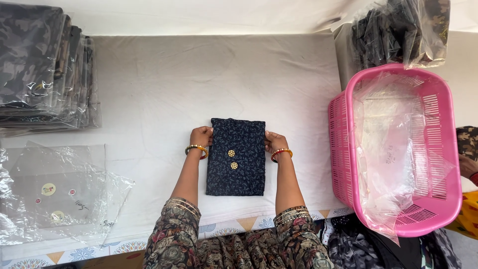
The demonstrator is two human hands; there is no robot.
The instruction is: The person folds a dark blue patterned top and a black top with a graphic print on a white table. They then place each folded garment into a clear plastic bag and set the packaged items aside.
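Folded dark blue garment (236, 157) lies flat at centre of the white-covered worktop (164, 89), long side running away from the person, small leaf print, two round gold buttons (232, 159) one above the other near its middle. Left hand (201, 136) sits on the garment's left edge near the top corner, fingers curled over the cloth, grip pinching the edge. Right hand (275, 141) mirrors it on the right edge, just below the top corner, fingers curled in, grip also closed on the cloth. Each wrist carries a gold-and-red bangle (197, 148); patterned floral sleeves reach to the forearms.

Far left, a stack of bagged dark camouflage garments (42, 69) leans along the worktop edge, well apart from the hands. Below it, loose clear plastic bags (55, 194) lie crumpled and flat, some with small round stickers. To the right, a pink slotted basket (438, 219) stands near the right hand, not touching the garment, with clear plastic bags (388, 149) piled inside it and spilling over the near rim. Behind the basket, more bagged dark clothes (393, 32) are heaped. At the far right edge another person's hand (468, 165) shows beside the basket, mostly cut off. Worktop front edge has a patterned border cloth (234, 226).
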